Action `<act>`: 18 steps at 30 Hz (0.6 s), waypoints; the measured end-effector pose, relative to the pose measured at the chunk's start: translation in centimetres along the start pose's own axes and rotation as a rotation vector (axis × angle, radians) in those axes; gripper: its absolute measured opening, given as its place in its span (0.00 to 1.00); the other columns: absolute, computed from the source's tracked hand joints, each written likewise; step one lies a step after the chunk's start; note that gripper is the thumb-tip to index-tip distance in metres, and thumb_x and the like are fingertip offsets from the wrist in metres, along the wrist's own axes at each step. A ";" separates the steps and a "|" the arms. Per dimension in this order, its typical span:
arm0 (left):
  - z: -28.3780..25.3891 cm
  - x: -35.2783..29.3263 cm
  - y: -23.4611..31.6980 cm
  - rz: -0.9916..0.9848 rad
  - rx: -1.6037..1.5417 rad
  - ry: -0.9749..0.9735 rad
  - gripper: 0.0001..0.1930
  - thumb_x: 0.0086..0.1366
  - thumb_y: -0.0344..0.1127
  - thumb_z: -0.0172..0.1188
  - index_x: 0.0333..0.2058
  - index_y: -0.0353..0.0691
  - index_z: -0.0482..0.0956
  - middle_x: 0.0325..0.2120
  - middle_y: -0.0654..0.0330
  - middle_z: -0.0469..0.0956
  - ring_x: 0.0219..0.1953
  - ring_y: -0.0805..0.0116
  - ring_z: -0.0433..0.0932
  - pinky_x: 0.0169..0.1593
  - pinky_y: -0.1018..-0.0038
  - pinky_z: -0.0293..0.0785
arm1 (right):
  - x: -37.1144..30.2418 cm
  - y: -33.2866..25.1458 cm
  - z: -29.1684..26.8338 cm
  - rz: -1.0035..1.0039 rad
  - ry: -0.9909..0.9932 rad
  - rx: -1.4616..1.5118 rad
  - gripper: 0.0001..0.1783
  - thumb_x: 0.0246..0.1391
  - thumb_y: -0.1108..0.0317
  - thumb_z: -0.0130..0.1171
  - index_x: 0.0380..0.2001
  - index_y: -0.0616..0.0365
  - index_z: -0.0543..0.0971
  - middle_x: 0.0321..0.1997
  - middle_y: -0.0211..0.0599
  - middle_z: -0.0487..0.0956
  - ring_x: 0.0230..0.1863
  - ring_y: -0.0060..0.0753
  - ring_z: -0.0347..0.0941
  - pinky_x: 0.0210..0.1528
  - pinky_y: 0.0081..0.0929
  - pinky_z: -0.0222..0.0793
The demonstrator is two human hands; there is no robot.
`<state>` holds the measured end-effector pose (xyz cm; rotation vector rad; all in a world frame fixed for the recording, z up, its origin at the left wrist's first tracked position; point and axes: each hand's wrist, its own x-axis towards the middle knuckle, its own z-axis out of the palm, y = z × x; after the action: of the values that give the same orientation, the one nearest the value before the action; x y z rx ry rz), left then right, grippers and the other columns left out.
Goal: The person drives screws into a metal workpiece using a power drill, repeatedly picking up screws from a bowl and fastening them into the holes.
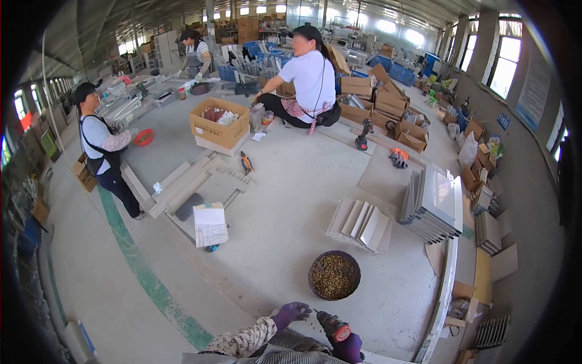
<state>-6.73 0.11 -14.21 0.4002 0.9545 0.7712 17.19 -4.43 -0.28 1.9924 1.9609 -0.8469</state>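
Cluttered workshop (267, 36), pale bench (282, 212), round bowl (336, 253) of brassy bits (334, 276). Just this side of the bowl, right hand (347, 349) has fingers round a red-black drill (332, 325); left hand (292, 314) too, can't tell if its fingers grip anything.

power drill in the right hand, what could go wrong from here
The tip of the red and black drill, held in the right hand, is close to the fingers of the gloved left hand; a slip might snag the glove or hurt a finger.

The open bowl of small brass-coloured pieces sits just beyond both hands, so a careless knock could spill them.
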 end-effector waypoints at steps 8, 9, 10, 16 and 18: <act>-0.1 0.9 0.5 -0.017 -0.047 0.091 0.16 0.71 0.29 0.41 0.54 0.31 0.68 0.49 0.48 0.76 0.47 0.59 0.78 0.50 0.68 0.76 | 0.0 -1.1 -2.3 -0.218 0.117 0.104 0.28 0.51 0.64 0.56 0.58 0.40 0.69 0.58 0.37 0.72 0.54 0.44 0.70 0.51 0.36 0.66; -0.2 1.0 0.4 -0.011 -0.053 0.096 0.16 0.71 0.29 0.41 0.54 0.31 0.68 0.49 0.48 0.76 0.47 0.59 0.78 0.50 0.68 0.76 | 0.1 -1.4 -2.7 -0.254 0.128 0.114 0.28 0.51 0.65 0.56 0.58 0.41 0.68 0.58 0.38 0.72 0.54 0.44 0.69 0.52 0.36 0.65; -0.3 1.0 0.2 -0.011 -0.084 0.099 0.16 0.71 0.29 0.41 0.54 0.31 0.68 0.49 0.48 0.75 0.48 0.59 0.77 0.51 0.68 0.76 | 0.1 -1.6 -3.0 -0.289 0.138 0.126 0.29 0.51 0.65 0.56 0.59 0.41 0.68 0.59 0.38 0.71 0.55 0.44 0.69 0.53 0.36 0.64; -0.3 -0.1 1.3 0.026 -0.111 0.003 0.17 0.71 0.30 0.42 0.55 0.31 0.67 0.50 0.50 0.75 0.50 0.59 0.76 0.53 0.69 0.74 | -0.6 -3.0 -4.3 -0.460 0.206 0.213 0.32 0.52 0.68 0.55 0.62 0.42 0.65 0.62 0.40 0.68 0.60 0.44 0.65 0.59 0.34 0.60; 0.0 -0.5 1.6 0.045 -0.150 0.004 0.17 0.71 0.31 0.44 0.55 0.31 0.67 0.49 0.51 0.75 0.49 0.61 0.77 0.53 0.69 0.74 | -0.5 -3.4 -4.7 -0.532 0.213 0.238 0.33 0.52 0.69 0.54 0.63 0.43 0.64 0.64 0.40 0.67 0.62 0.44 0.63 0.61 0.33 0.58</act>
<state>-7.55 0.83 -12.97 0.2907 0.8870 0.8789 15.05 -2.08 4.62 1.7504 2.6936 -1.0575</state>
